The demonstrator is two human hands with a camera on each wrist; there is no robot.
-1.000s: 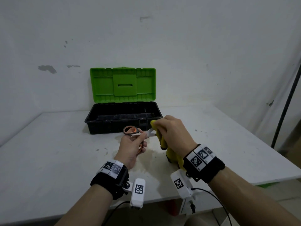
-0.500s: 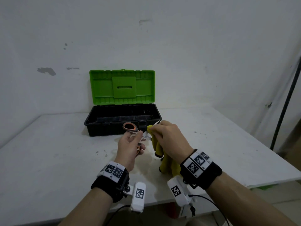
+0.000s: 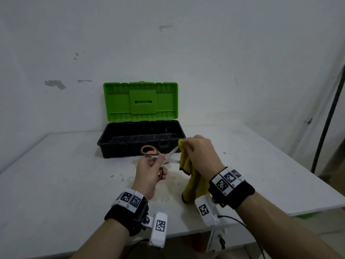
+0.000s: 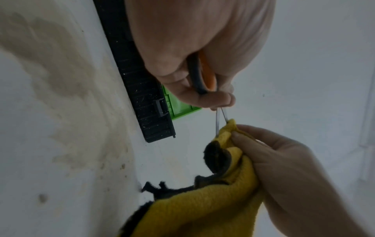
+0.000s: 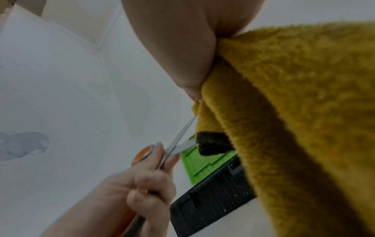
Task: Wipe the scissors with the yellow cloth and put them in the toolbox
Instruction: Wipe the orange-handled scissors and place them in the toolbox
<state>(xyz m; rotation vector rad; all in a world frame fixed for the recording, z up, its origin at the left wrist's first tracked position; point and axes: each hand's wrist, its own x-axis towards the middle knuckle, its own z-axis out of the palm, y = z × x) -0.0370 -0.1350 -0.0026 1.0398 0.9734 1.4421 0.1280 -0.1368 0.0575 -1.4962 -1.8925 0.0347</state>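
My left hand (image 3: 151,170) grips the orange-and-grey handles of the scissors (image 3: 155,154) above the white table. Their steel blades (image 3: 172,156) stand spread apart and point right. My right hand (image 3: 198,152) pinches the yellow cloth (image 3: 188,176) around the tip of the upper blade; the rest of the cloth hangs down with its end on the table. The left wrist view shows both blades (image 4: 220,119) running into the cloth (image 4: 227,136). In the right wrist view the blades (image 5: 180,137) emerge from the cloth (image 5: 284,99). The black toolbox (image 3: 119,144) lies open just behind the hands.
The toolbox's green lid (image 3: 140,100) stands upright against the white wall. The white table (image 3: 56,184) has stains near the hands and ends at a front edge below my wrists. A dark pole (image 3: 328,116) rises at the far right.
The scissor blades have opened from nearly together to spread apart. My right hand with the cloth has slid outward along the upper blade to its tip.
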